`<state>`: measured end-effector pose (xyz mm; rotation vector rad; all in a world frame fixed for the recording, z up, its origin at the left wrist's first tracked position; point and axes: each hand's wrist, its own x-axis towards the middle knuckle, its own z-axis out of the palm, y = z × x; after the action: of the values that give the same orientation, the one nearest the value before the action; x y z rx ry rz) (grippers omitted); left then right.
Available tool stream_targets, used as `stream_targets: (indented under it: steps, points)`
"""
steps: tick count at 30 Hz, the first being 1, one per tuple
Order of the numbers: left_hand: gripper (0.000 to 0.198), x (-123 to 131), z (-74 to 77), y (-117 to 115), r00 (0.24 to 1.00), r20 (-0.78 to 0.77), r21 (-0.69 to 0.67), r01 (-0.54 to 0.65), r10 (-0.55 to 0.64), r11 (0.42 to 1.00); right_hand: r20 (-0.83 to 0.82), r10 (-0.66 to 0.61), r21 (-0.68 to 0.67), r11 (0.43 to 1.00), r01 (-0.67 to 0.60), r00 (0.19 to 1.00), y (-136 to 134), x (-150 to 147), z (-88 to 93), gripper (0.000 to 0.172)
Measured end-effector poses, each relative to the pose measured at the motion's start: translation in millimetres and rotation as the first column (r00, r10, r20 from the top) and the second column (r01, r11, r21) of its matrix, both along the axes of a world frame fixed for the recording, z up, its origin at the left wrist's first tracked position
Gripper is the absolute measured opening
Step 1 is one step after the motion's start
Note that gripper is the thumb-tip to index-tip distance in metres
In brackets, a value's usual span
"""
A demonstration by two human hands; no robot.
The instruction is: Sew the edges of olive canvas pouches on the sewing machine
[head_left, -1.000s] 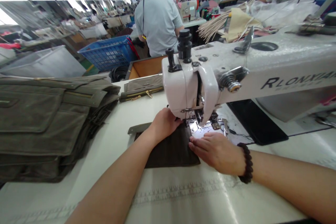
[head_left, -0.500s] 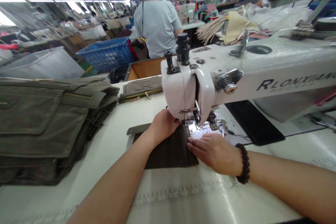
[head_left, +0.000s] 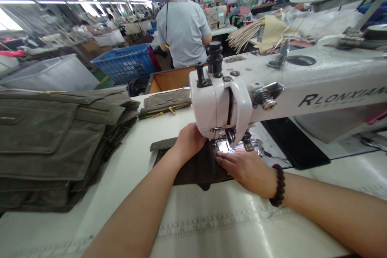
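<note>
A dark brown fabric piece [head_left: 196, 167] lies flat on the white table [head_left: 217, 221] under the head of a white sewing machine [head_left: 272, 84]. My left hand [head_left: 189, 141] rests on the piece's far part beside the needle area, fingers curled down onto the cloth and partly hidden by the machine head. Fingers together and flat, my right hand [head_left: 244, 167] presses the piece's right edge just in front of the lit presser foot [head_left: 229, 145]. A dark bead bracelet [head_left: 278, 185] circles my right wrist.
A tall stack of olive-green sewn pieces [head_left: 57, 145] fills the table's left. Another olive piece with a brass zipper [head_left: 165, 105] lies behind the machine. A wooden bin [head_left: 169, 78], a blue basket [head_left: 127, 62] and a person in a grey shirt [head_left: 181, 34] are beyond.
The dark fabric piece has slid away from me under the presser foot, and both hands have moved forward with it. Its near edge now sits farther from me.
</note>
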<state>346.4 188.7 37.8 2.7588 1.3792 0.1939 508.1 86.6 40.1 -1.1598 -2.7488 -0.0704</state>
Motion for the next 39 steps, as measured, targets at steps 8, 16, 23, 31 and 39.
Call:
stream_targets:
  steps: [8,16,23,31,39]
  points:
    - [0.019,-6,23.5,-14,0.996,0.053,0.047,0.074,-0.077,0.996,-0.052,0.011,-0.219,0.976,-0.022,0.999,11,44,39.6,0.035]
    - [0.050,-24,38.6,-74,0.933,0.044,-0.059,0.359,-0.357,0.931,-0.064,0.073,-0.436,0.895,-0.093,0.995,21,78,52.1,0.015]
    - [0.029,-25,18.7,-80,0.919,0.186,-0.049,0.363,-0.348,0.931,-0.146,-0.078,-0.172,0.984,0.052,0.986,20,41,29.5,0.018]
    - [0.026,-28,30.0,-74,0.896,0.439,-0.327,0.233,-0.071,0.916,-0.133,-0.080,0.253,0.961,0.111,0.988,17,24,11.6,0.019]
    - [0.023,-25,25.6,-80,0.876,0.473,-0.210,0.216,-0.094,0.953,-0.007,0.288,0.331,0.904,-0.270,0.957,-10,22,15.9,0.019]
